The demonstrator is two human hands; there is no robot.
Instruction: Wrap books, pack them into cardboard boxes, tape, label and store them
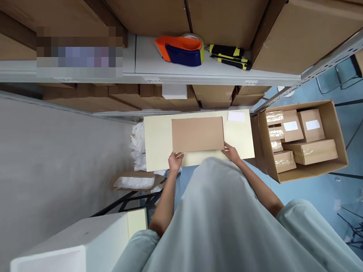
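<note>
A plain brown cardboard box [197,134] lies lengthwise on a pale yellow tabletop [157,145]; from above its depth is hard to judge. At its near left corner my left hand [176,161] has its thumb and fingers closed on the edge. My right hand [231,153] grips the near right corner, thumb below and fingers along the short side. A white label [236,116] lies on the tabletop, to the right of the box.
On the right stands a large open carton [342,151] with several taped boxes inside. A shelf [113,77] ahead carries cartons, a tape dispenser [181,51] and yellow-black cutters [231,56]. White plastic [138,145] hangs left of the table, near a white bin [93,234].
</note>
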